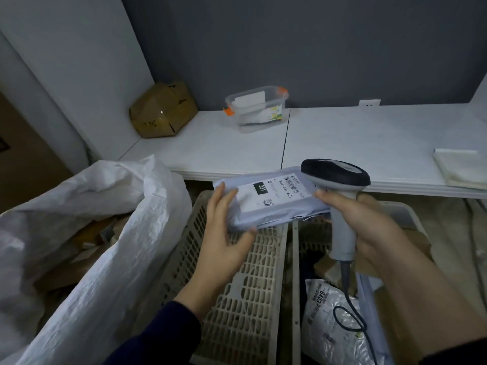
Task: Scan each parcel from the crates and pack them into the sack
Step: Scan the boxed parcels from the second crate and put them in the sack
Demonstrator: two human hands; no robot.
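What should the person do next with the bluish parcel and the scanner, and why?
Probably aim the scanner at the barcode and scan it. The left hand holds the parcel barcode side up, the right hand grips the scanner with its head right beside that barcode, and the parcel is not yet in the sack on the left.

Cardboard box [163,110], clear tub [257,109] on table [342,143]

The light is dim, cool and even, with a bluish cast. The white surface [369,138] is brightest; deep shadow lies beneath its front edge. Straight edges bow near the frame borders. The left hand [224,233] looks slightly soft, and the silvery parcel [326,327] shows crinkled glints.
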